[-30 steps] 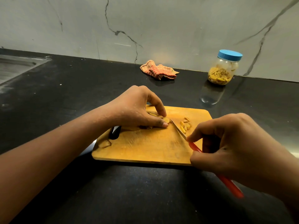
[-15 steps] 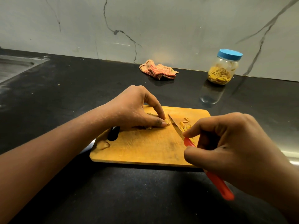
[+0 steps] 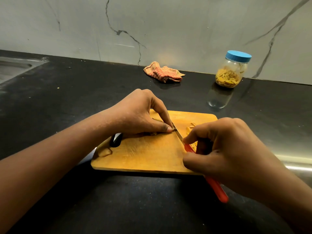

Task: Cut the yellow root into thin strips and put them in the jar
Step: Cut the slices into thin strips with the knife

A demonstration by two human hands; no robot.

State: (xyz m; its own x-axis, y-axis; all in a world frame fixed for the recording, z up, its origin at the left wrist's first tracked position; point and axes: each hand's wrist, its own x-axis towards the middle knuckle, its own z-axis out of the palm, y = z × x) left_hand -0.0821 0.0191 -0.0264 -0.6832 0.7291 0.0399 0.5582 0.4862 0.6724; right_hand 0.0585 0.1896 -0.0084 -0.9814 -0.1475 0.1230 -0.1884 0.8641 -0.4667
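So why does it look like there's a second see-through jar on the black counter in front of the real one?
In the head view that is a reflection: the glossy black counter mirrors the jar like dark glass; the head view also shows the cloth faintly mirrored just in front of it.

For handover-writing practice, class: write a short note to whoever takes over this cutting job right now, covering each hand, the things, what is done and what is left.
Left hand pins the yellow root, mostly hidden under its fingers, on the cutting board.
Right hand grips the knife by its red handle, blade at the root.
Done: cut strips lie on the board; the jar at the back holds more, blue lid on.
Left: finish slicing, open the jar, add the strips.
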